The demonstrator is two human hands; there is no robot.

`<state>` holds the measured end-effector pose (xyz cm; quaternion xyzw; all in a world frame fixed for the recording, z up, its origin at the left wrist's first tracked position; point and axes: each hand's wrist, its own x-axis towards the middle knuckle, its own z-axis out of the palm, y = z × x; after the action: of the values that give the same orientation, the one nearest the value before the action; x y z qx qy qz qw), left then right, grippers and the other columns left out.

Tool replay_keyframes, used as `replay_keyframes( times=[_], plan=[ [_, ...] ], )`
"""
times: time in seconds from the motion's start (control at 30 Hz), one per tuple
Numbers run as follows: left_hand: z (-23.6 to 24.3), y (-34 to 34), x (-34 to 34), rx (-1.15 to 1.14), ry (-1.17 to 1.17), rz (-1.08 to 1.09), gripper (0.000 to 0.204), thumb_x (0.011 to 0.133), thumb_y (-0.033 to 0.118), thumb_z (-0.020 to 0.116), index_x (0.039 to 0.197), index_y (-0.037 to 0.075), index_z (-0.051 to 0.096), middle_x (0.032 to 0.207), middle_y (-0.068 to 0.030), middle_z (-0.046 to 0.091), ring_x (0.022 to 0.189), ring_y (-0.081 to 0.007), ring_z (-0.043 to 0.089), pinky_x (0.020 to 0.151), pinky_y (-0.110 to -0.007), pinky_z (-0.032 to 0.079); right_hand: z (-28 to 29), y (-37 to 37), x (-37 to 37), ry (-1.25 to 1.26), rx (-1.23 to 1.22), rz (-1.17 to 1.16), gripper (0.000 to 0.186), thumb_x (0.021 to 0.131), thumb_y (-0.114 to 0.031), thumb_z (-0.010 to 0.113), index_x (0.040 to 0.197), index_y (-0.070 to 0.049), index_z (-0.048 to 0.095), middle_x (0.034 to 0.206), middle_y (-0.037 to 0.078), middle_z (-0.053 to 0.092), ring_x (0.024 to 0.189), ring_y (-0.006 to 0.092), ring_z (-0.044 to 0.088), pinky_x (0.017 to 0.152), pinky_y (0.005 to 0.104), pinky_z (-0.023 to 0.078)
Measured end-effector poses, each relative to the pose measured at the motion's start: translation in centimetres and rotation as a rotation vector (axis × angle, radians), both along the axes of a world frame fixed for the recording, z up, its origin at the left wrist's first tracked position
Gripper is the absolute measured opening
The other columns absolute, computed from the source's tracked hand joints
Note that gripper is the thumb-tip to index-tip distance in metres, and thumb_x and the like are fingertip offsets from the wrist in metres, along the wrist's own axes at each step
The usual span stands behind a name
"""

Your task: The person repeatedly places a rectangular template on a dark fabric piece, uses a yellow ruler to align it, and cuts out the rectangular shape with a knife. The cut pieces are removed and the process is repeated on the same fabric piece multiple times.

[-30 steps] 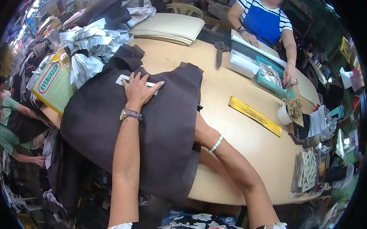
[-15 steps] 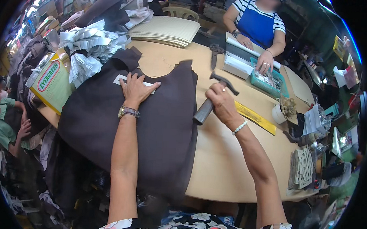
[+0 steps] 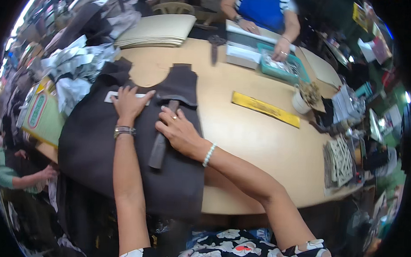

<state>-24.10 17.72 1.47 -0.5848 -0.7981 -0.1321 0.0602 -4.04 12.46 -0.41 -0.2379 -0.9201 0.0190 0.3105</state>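
Observation:
Dark brown cut fabric or leather pieces [image 3: 94, 147] lie across the left part of the table, with a curved notch at their far edge. Fingers spread, my left hand [image 3: 129, 107] presses flat on them, over a white strip [image 3: 109, 97] that is partly hidden beneath it. My right hand [image 3: 180, 133] is closed round the handle of a hammer [image 3: 157, 153]. The hammer's head points away from me, just right of my left hand. Whether the hammer touches the dark material, I cannot tell.
A yellow strip [image 3: 265, 109] lies on the tan table [image 3: 245, 157]. Beyond are a teal basket [image 3: 286, 76], a white pot [image 3: 300, 103], dark shears [image 3: 214, 49] and a stack of cream sheets [image 3: 157, 30]. A yellow can [image 3: 45, 111] stands left. A co-worker's hand [image 3: 280, 50] reaches into the basket.
My right hand has carried the hammer leftward, from above the bare tabletop to over the dark material. My left hand stays on the white strip. The whole view has shifted slightly.

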Motion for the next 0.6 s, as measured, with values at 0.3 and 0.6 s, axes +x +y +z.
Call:
replay_keyframes(
  times=[0.3,0.6],
  plan=[
    [-2.9,3.5,-4.1,-0.169,0.162,-0.078,0.069,0.085,0.068,0.041,0.135,0.021,0.05,0.14,-0.0068,0.048,0.13,-0.026,0.041,0.103,-0.055,0.03,-1.4,-13.3,7.5,-0.066,-0.17,0.077,0.059,0.077,-0.015,0.058,0.134,-0.01,0.045,0.141,0.017,0.04,0.132,0.036,0.035,0.106,0.0601,0.026],
    [-3.0,4.0,-9.0,-0.107,-0.018,-0.169,0.081,0.083,0.071,0.039,0.136,0.011,0.05,0.139,-0.0145,0.048,0.13,-0.033,0.04,0.105,-0.063,0.017,-2.8,-27.1,32.4,0.336,-0.109,-1.337,0.017,0.082,-0.007,0.057,0.098,-0.002,0.056,0.105,0.02,0.053,0.105,0.0383,0.051,0.095,0.048,0.038]
  ],
)
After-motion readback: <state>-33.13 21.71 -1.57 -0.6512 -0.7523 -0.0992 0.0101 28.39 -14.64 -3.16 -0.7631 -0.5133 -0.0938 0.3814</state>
